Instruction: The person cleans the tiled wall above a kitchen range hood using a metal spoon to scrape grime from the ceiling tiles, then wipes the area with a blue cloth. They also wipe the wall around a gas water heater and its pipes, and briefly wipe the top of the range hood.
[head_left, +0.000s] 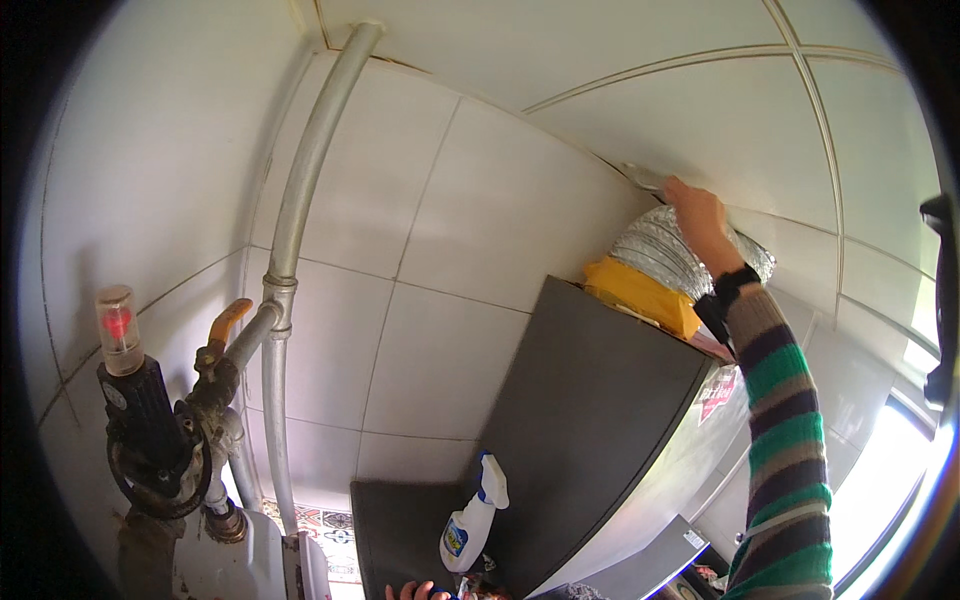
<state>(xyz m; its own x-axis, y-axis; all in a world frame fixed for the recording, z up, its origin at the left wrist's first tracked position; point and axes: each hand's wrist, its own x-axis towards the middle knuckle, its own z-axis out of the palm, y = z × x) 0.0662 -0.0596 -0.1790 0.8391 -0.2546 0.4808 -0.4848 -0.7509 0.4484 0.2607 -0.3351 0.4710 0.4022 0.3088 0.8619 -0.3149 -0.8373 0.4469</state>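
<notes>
My right hand (694, 214), in a striped sleeve with a black band at the wrist, is raised to the joint between ceiling and wall. Its fingers close on a thin pale piece (643, 178), cloth or blade, I cannot tell which, lying against that joint. Just below the hand, a ribbed foil duct (656, 244) rises from the top of a dark range hood (592, 382), with yellow wrapping (637, 292) around its base. At the bottom edge only the fingertips of my left hand (412, 592) show; what they hold is hidden. A white spray bottle (469, 525) stands near them.
A metal pipe (300, 202) runs up the corner into the ceiling panels (675, 112). On the left are a gas valve with an orange handle (227, 322), a black fitting with a clear cap (118, 330) and a gas meter (240, 562). A bright window (874, 480) is at right.
</notes>
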